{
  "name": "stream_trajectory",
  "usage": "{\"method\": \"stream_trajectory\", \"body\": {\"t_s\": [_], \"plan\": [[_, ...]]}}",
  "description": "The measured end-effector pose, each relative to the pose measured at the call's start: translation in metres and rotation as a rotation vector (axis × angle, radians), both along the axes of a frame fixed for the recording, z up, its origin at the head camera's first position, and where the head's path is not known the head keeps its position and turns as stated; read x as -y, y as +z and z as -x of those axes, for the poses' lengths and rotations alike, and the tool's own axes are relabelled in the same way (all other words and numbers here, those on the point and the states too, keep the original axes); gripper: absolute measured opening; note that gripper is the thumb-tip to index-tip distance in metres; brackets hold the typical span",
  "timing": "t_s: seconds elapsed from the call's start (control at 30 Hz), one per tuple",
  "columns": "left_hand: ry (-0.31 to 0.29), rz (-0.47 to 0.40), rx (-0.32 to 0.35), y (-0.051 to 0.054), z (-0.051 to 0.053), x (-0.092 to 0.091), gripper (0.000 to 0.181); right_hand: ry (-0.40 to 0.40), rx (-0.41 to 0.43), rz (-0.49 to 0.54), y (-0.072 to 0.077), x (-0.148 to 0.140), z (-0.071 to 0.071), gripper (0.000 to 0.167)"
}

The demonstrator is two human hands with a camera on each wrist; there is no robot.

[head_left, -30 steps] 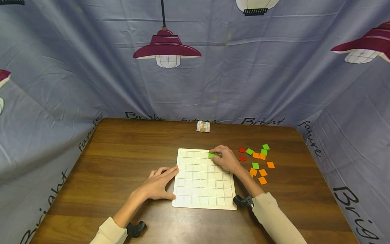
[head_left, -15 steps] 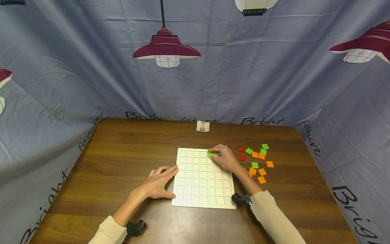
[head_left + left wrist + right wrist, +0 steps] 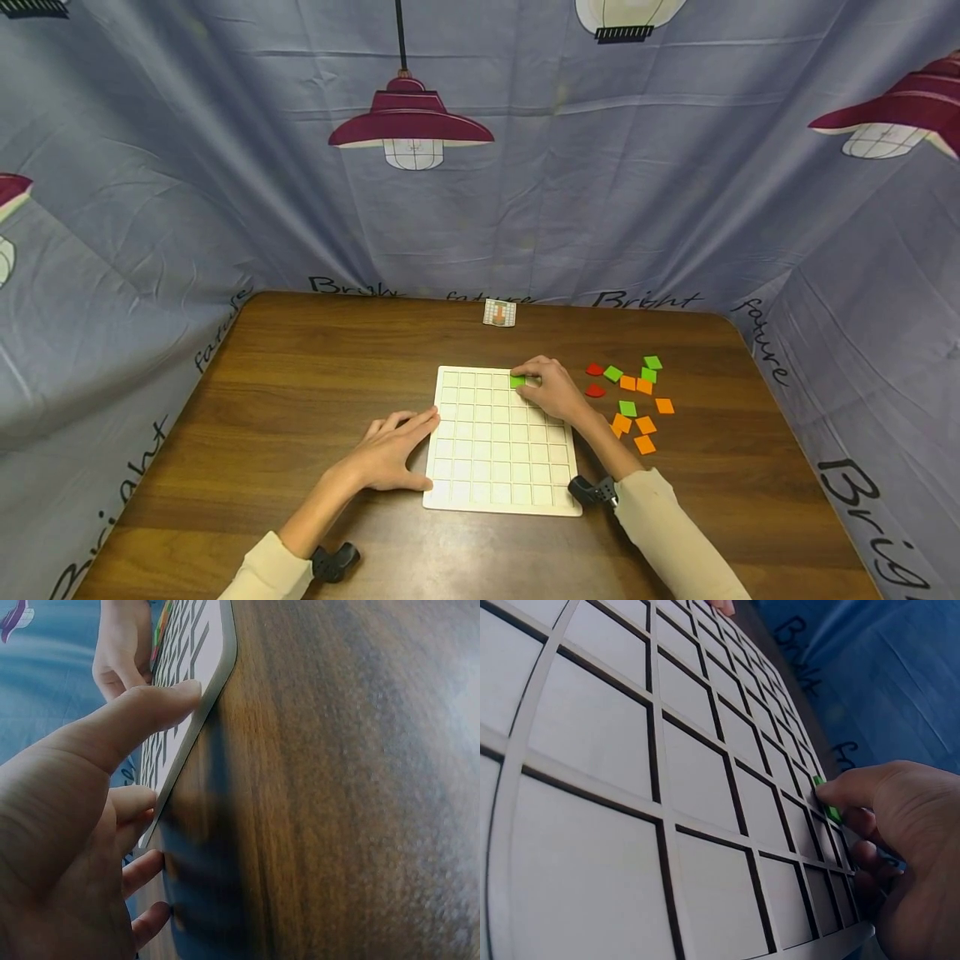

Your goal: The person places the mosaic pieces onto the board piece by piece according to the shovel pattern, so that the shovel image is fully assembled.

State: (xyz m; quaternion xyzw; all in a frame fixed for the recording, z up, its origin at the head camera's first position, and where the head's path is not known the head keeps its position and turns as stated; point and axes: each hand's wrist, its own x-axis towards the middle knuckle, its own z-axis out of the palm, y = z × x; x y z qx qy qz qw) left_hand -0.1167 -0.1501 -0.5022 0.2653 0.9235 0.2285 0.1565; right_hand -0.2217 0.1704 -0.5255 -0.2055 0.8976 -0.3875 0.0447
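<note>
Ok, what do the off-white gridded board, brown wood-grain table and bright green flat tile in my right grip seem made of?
Off-white gridded board: perhaps painted wood, matte, judging by the dark edges along its raised grid; plastic possible. Brown wood-grain table: wood or laminate, satin; streaky grain, soft glare. Bright green flat tile: painted wood or plastic; even colour, partly hidden, finish unclear.

Left sleeve (image 3: 270, 571), right sleeve (image 3: 678, 533): plain cream. Black left wrist unit (image 3: 335, 562), matching right wrist unit (image 3: 592, 490), both chunky.

Downward head view, wrist closeups, shared board (image 3: 501, 452)
</note>
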Motion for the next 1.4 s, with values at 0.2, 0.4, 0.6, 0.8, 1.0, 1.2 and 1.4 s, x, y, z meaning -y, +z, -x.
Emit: {"method": "stream_trajectory", "body": {"t_s": [0.2, 0.4, 0.6, 0.8, 1.0, 1.2, 1.4], "plan": [[-0.003, -0.004, -0.002, 0.000, 0.000, 0.000, 0.095, -0.017, 0.024, 0.036, 0.005, -0.006, -0.005, 0.030], [-0.001, -0.005, -0.009, 0.000, 0.000, 0.000, 0.095, -0.030, -0.006, 0.048, 0.016, -0.027, -0.014, 0.031], [0.002, -0.011, -0.007, -0.002, 0.000, 0.000, 0.095, -0.101, -0.039, 0.045, 0.025, -0.065, -0.021, 0.032], [0.010, -0.033, 0.001, -0.005, 0.001, 0.000, 0.095, -0.178, -0.042, 0.062, 0.026, -0.106, -0.024, 0.033], [0.021, -0.050, 0.017, -0.004, 0.001, 0.002, 0.097, -0.260, -0.044, 0.020, 0.019, -0.129, -0.023, 0.036], [0.019, -0.054, 0.023, -0.004, 0.002, 0.003, 0.098, -0.297, -0.068, -0.063, 0.007, -0.137, -0.017, 0.040], [0.005, -0.050, 0.019, -0.006, 0.002, 0.002, 0.097, -0.298, -0.086, -0.100, -0.004, -0.137, -0.012, 0.043]]}}
